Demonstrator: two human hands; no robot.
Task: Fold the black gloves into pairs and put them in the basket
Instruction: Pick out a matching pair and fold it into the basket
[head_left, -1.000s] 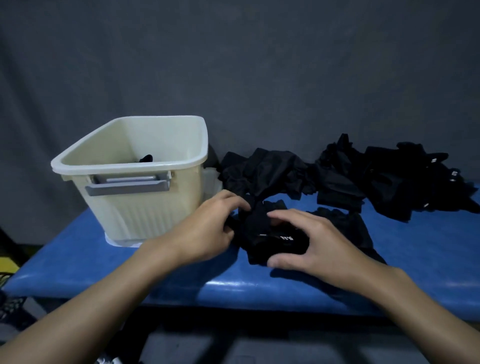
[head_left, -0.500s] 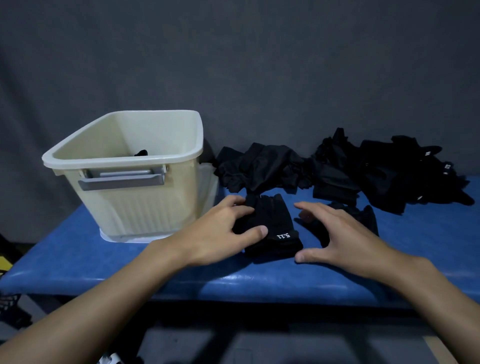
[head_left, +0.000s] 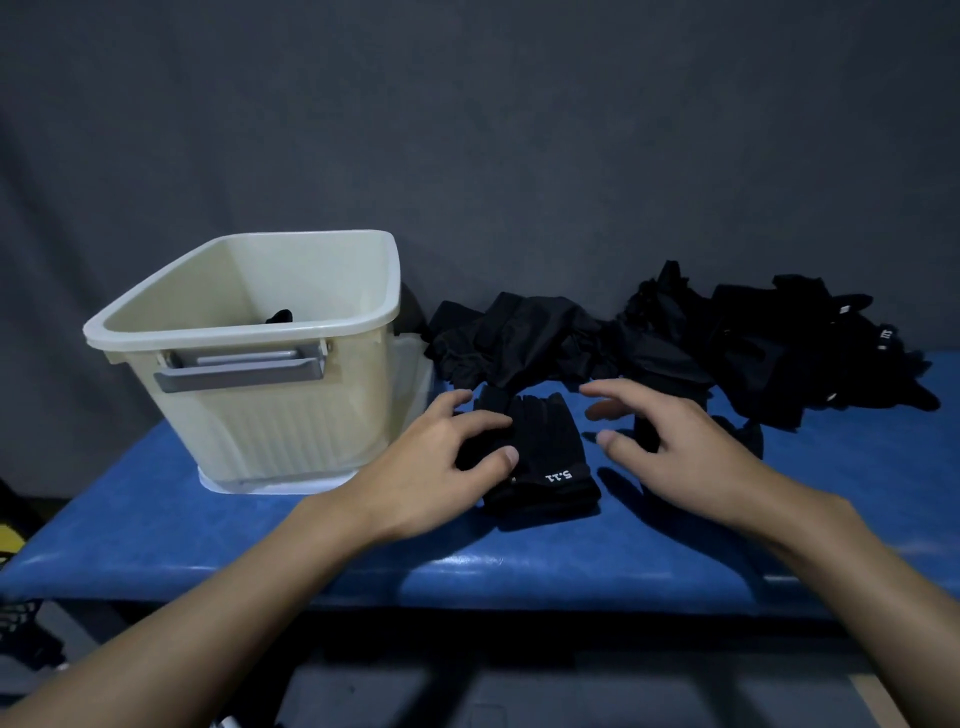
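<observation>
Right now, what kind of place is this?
Probably a makeshift sorting station, not a home room: a padded blue bench against a plain grey cloth backdrop, with a cream basket and a heap of black gloves.

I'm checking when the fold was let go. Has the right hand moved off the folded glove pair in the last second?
Yes. The right hand lifted off the folded glove pair and shifted right, away from the basket.

R hand (head_left: 670, 447) now off folded pair (head_left: 540, 457), lifted, fingers spread, hovering just beside it; 1 s ago it pressed on top. L hand (head_left: 441, 462) shifted, thumb now over pair's near-left edge. "5.11" tag now exposed.
</observation>
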